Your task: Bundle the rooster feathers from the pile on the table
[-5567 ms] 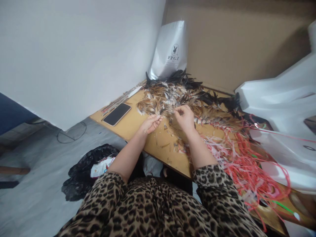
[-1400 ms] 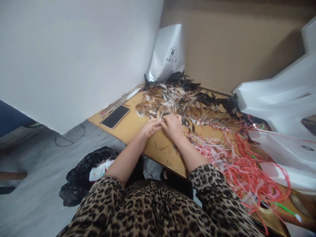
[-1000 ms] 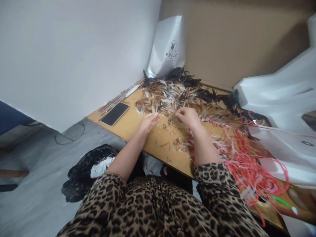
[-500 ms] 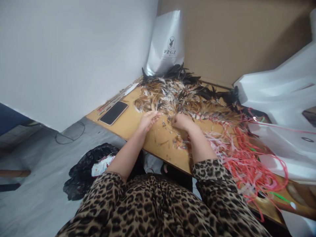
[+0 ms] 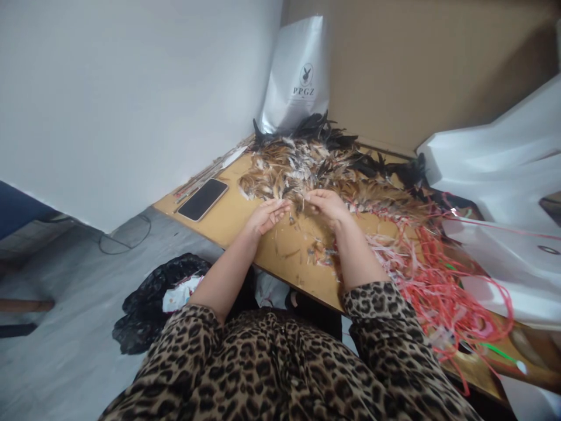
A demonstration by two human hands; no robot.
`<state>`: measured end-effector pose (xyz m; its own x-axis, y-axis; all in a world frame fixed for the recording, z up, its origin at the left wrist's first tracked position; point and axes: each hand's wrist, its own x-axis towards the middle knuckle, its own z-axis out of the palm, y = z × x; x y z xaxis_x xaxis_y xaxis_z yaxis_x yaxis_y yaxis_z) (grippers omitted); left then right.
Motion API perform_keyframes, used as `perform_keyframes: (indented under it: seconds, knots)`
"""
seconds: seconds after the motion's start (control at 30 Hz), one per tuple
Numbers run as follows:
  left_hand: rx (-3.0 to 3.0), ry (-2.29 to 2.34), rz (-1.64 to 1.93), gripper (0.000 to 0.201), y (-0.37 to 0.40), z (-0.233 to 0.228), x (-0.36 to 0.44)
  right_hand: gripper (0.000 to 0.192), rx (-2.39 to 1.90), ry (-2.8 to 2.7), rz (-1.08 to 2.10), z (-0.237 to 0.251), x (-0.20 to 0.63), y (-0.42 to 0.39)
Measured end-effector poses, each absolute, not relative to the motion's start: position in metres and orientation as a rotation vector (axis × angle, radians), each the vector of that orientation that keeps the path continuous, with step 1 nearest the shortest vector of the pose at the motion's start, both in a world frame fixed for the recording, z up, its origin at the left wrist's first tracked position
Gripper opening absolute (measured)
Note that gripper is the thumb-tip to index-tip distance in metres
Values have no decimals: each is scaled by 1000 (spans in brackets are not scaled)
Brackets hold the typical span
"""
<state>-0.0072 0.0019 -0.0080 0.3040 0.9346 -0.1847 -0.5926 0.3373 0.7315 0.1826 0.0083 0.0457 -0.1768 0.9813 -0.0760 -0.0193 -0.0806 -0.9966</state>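
Both hands' fingers, grip unclear, at feather pile (image 5: 315, 169); phone (image 5: 203, 199) left, red strips (image 5: 438, 280) right.

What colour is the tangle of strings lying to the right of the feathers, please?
Mostly red, with pale pink strands among the strings, shown in the head view.

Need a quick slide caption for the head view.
Both hands, left hand and right hand, picking at the feather pile on a wooden table.
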Motion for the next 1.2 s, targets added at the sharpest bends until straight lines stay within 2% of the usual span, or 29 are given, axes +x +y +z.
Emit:
perform_keyframes:
  seconds: [0.2,0.47,0.87,1.2]
  knots:
    - [634,617,991,4,-2,-5,-5,30,-974,-959,1661,44,168,6]
    - [711,602,891,6,-5,-3,-5,22,-968,-815,1651,42,157,3]
    - [554,635,1068,7,0,-4,-6,23,-959,-793,1764,36,167,11]
    - [547,594,1012,12,-2,-2,-6,32,-998,-1049,1696,32,148,-3]
